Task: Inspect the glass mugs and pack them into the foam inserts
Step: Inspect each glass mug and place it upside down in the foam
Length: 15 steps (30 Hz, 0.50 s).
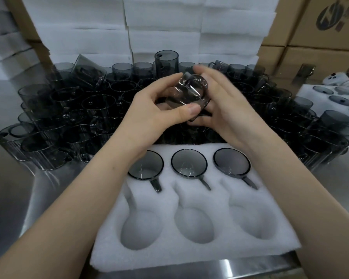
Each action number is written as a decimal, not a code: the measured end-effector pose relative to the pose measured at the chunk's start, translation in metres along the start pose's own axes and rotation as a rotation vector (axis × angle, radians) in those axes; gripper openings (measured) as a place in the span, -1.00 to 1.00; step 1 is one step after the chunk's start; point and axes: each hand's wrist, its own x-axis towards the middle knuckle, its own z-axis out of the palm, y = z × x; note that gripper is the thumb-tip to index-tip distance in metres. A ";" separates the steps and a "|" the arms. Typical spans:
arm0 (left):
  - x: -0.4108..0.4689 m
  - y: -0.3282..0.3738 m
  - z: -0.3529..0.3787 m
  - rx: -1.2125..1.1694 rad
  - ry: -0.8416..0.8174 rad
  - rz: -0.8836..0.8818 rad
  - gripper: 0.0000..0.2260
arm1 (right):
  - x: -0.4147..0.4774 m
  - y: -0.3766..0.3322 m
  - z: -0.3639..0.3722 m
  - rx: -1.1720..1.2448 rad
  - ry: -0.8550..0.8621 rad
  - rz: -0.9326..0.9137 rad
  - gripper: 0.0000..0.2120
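A smoky glass mug [187, 91] is held in the air by both hands, above the near edge of a big crowd of mugs [79, 109] that is spread across the steel counter [10, 178]. The mug is tilted, with its round end turned up and to the right. The left hand [159, 109] is wrapped round the mug's left side, with the thumb pressed along the near wall and the fingers curled over the far wall. The right hand [226, 105] is cupped against the mug's right side with its fingers bent round it; these fingers are blurred, so their exact placing cannot be told.

Just near the hands, a white foam insert [189, 256] is laid flat on the counter, with 6 pockets in 2 rows of 3. In the far row 3 mugs are seated: the left packed mug [146, 165], the middle packed mug [189, 162] and the right packed mug [231, 162], each with its handle pointed toward the near side. Bare foam is shown in the 3 near pockets [141, 232].

Behind the crowd a stack of foam sheets [163, 23] is piled high. Cardboard boxes [320, 23] are stacked at the far right, and a second foam insert [310, 91] with glassware in it is seen at the right.
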 end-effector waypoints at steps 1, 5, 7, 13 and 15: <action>0.000 0.000 -0.001 0.019 0.005 0.007 -0.37 | 0.000 0.001 -0.001 0.081 -0.089 0.100 -0.63; -0.003 0.001 -0.001 0.225 -0.029 0.116 -0.35 | -0.001 0.005 -0.002 0.163 -0.211 0.107 -0.64; -0.006 0.005 0.006 0.371 -0.044 0.158 -0.30 | -0.002 0.007 0.000 0.060 -0.102 -0.033 -0.64; -0.011 0.009 0.014 0.509 0.040 0.277 -0.45 | -0.005 0.006 0.010 -0.331 0.084 -0.298 -0.62; -0.012 0.011 0.015 0.532 0.075 0.292 -0.50 | -0.006 0.004 0.011 -0.329 0.092 -0.306 -0.66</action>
